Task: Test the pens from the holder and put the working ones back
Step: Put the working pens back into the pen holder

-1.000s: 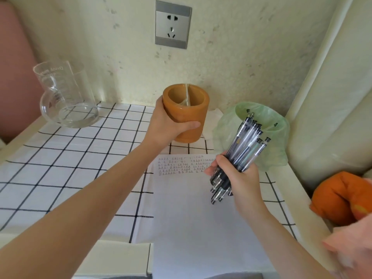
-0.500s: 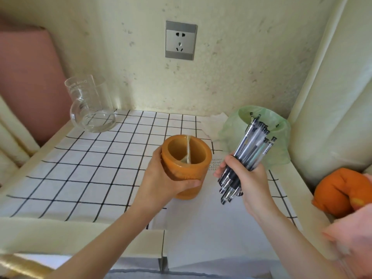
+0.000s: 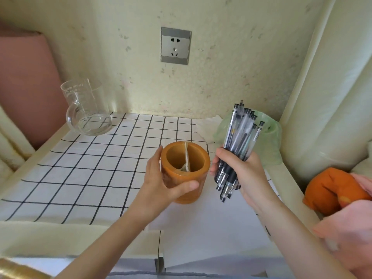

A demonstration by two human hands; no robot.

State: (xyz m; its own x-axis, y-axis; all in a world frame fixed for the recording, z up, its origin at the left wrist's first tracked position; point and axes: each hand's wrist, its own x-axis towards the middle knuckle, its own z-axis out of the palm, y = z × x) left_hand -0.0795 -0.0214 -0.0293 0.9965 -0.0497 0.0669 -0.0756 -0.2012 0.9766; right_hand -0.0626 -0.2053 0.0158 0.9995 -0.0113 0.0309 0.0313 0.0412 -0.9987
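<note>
Left hand [image 3: 161,184]: wrapped round the side of the holder, thumb across the near wall, fingers behind the far wall.
Holder [image 3: 186,158]: thick-walled cylinder, orange-brown, with a dull waxy surface; a thin pale divider splits the inside in two. It stands upright at the far edge of the paper; whether its base touches the paper or is lifted cannot be told.
Right hand [image 3: 247,176]: fist closed round the pens, just right of the holder and not touching it.
Pens [image 3: 239,137]: a tight bundle of slim clear plastic barrels with black rubber grips and black top ends. The tips point down past the palm and the tops fan upward in front of the bag.
Paper [image 3: 211,224]: smooth white sheet lying flat under both hands.
Desk [image 3: 50,141]: cream rim, covered by a white cloth [image 3: 90,168] with a thin black grid.
Jug [image 3: 86,109]: clear glass with a rounded base, at the far left corner.
Bag [image 3: 271,141]: thin translucent green plastic, crumpled, at the far right.
Socket [image 3: 175,45]: grey rectangular plate on the speckled wall.
</note>
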